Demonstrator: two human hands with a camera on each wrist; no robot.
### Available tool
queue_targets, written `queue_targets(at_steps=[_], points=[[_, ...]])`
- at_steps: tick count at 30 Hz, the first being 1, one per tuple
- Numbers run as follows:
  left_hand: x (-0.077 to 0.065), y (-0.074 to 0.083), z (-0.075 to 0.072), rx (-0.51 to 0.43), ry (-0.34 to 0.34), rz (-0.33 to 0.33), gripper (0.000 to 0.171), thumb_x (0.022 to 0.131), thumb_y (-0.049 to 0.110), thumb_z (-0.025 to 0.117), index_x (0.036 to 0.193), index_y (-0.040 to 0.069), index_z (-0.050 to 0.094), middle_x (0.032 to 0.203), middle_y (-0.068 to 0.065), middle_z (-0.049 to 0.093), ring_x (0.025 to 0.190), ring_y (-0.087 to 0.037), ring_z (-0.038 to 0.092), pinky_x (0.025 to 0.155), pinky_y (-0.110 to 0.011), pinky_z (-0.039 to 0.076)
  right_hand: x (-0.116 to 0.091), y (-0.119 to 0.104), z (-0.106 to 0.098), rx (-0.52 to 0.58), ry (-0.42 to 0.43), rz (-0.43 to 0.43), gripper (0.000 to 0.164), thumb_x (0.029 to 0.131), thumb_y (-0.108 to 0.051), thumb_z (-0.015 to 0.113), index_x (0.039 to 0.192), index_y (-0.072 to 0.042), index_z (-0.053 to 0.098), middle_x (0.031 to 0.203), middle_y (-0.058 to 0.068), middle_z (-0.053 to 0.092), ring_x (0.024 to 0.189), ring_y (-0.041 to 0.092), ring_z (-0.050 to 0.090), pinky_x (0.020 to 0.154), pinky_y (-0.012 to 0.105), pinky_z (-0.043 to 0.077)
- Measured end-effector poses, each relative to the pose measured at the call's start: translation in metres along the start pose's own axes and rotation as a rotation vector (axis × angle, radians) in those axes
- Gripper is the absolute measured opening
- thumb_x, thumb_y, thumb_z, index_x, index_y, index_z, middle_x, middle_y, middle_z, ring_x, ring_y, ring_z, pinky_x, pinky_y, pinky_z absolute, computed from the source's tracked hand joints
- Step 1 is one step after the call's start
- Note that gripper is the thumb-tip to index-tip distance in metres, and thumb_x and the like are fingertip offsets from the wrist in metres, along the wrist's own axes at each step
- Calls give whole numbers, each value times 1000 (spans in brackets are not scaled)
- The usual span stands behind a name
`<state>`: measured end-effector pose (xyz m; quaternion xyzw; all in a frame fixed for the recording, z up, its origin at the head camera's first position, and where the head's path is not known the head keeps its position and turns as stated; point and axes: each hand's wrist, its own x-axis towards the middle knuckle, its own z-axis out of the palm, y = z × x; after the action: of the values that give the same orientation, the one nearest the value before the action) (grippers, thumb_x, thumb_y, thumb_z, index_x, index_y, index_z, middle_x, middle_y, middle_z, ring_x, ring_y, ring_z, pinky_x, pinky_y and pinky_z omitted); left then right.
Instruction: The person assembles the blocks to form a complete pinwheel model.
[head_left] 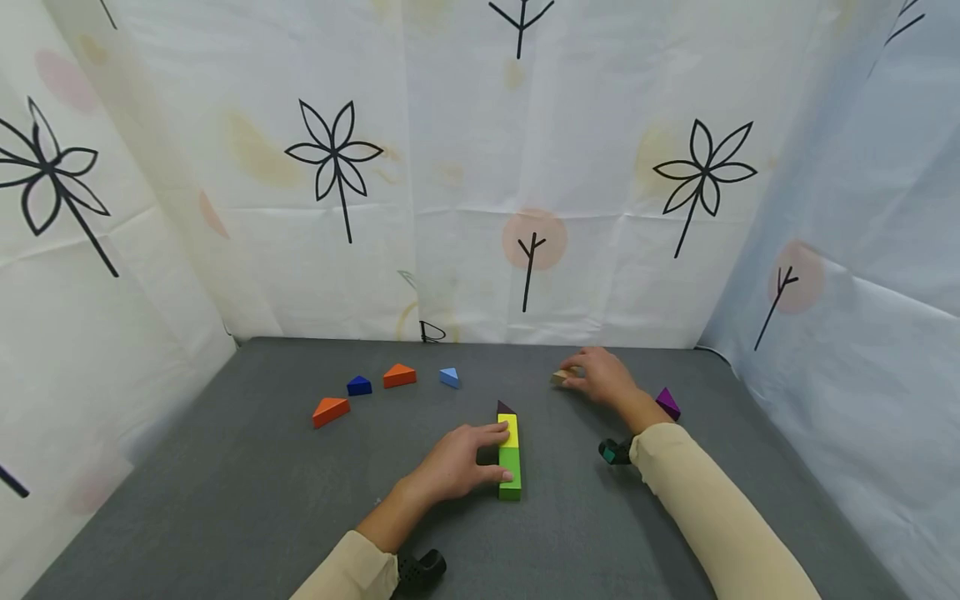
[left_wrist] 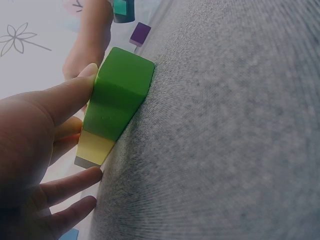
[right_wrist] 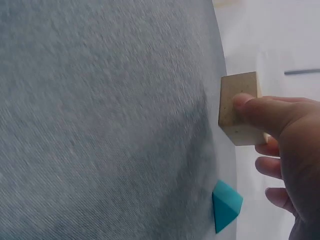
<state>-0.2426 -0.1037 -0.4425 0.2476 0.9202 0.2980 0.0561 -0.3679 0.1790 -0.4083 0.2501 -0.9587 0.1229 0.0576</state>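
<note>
White cloth backdrop with line-drawn flowers and trees, dark grey table in front. Row near table center, end to end: green block nearest the person, yellow block next, dark triangular block at far end. Left hand on the row, not clenched: thumb on green, a fingertip on yellow, fingers spread. Right hand pinching bare-wood block, thumb on its face, toward the back of the table, right of the row; can't tell if it's lifted. Purple block just beside right forearm. Back left: two orange blocks, dark blue block, light blue block, all apart.
</note>
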Motion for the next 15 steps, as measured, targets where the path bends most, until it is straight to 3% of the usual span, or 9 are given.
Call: queue_targets(at_steps=[10,15], points=[[0,0,-1,5,-7,4,63,84,48,72,139,22,56,145,11,46,131,-20,45,105,-47,36,3,-16,10,43,73,-21,31,87,-30,75,113,-14,74,94,9,58,77,20,49,66,38,44],[0,0,-2,4,-9,6,63,85,48,72,139,21,56,145,11,47,131,-21,45,105,-48,36,2,-27,14,64,82,-24,33,87,-32,74,115,-14,73,91,9,57,71,18,48,61,36,42]])
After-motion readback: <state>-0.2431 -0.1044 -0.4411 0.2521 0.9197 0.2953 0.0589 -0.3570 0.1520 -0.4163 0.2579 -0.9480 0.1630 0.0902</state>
